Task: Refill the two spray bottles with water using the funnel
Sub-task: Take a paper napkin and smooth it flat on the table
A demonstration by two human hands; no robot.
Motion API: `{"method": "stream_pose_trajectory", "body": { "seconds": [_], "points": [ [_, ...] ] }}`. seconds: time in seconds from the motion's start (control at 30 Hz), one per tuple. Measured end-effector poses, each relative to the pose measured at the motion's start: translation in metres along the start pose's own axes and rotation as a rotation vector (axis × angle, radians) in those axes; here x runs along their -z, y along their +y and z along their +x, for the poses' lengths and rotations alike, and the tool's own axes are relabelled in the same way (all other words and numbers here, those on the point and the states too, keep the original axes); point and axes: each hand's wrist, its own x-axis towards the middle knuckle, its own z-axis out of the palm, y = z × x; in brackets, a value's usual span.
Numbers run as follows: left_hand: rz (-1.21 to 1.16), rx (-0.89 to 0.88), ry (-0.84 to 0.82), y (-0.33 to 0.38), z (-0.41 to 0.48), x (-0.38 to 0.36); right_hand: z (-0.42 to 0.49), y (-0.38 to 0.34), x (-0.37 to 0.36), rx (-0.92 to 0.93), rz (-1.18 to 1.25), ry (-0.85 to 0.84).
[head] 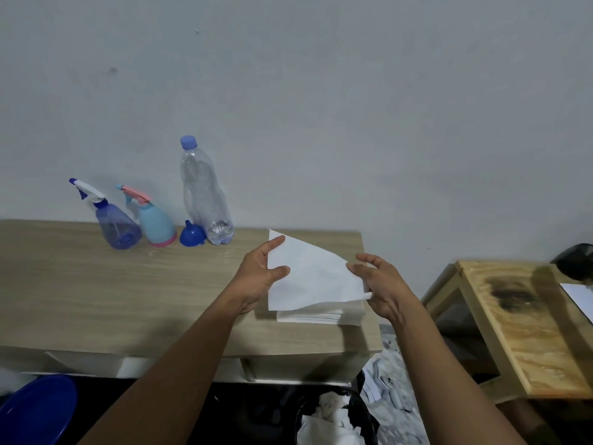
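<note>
Against the wall on the wooden table (96, 284) stand a clear blue spray bottle (116, 228) and a light blue spray bottle with a pink base (156, 222), both with their spray heads on. A blue funnel (191, 234) lies beside them, next to a tall clear water bottle with a blue cap (205, 197). To the right, my left hand (260, 277) and my right hand (383, 284) hold a white paper napkin (313, 274) by its two sides, lifted above a stack of napkins (321, 314).
A stained wooden side table (526, 322) stands to the right with a white sheet (579, 300) and a dark object (576, 261) on it. Below the table edge are a blue tub (35, 409) and a black bag with white waste (330, 419).
</note>
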Motion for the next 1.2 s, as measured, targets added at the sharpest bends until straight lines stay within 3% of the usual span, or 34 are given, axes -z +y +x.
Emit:
{"method": "stream_pose_trajectory", "body": {
  "seconds": [0.17,0.33,0.4,0.63,0.77,0.97,1.2],
  "points": [
    [0.057,-0.023,0.006,0.003,-0.009,0.029,0.003,0.006,-0.023,-0.214,-0.003,-0.086],
    [0.111,-0.036,0.053,0.014,-0.019,0.075,0.011,0.018,-0.067,-0.312,0.055,-0.190],
    [0.112,-0.034,0.080,0.017,-0.023,0.094,0.011,0.020,-0.089,-0.268,0.072,-0.215],
    [0.073,0.046,0.122,-0.002,-0.027,0.197,0.010,0.037,-0.186,0.123,-0.211,-0.220],
    [0.030,0.081,0.104,-0.015,-0.030,0.271,0.006,0.055,-0.256,0.252,-0.400,-0.200],
    [0.045,0.153,0.058,-0.058,-0.036,0.401,0.000,0.116,-0.357,0.250,-0.608,-0.246],
    [0.281,0.161,0.080,-0.090,-0.044,0.513,0.010,0.181,-0.462,0.278,-0.794,-0.332]
  ]
}}
